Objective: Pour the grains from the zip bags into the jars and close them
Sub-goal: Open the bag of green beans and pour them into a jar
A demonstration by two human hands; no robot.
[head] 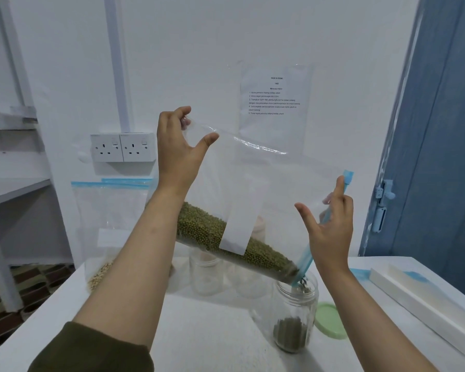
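While the left hand (176, 146) pinches the zip bag's (266, 189) raised bottom corner, the right hand (330, 224) grips its blue zip edge; green grains (226, 237), apparently mung beans, run into the glass jar (295, 315) below.

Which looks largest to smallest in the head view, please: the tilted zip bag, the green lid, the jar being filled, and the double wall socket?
1. Zip bag
2. Jar and wall socket: look alike, and the jar is nearer the camera, so unranked
3. Green lid, partly hidden
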